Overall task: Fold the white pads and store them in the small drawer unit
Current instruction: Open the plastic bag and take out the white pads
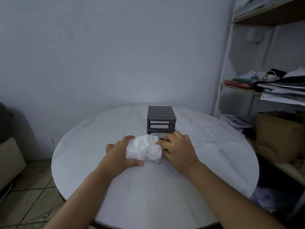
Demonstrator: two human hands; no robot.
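Centrally, white pads point(143, 149) were gripped, bunched, by left hand point(118, 154) and right hand point(178, 149); drawer unit point(161, 119) was set just beyond, toward the far edge of the table point(148, 195).

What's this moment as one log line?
left hand grips white pads | right hand touches pads by drawer unit | pads not yet stored
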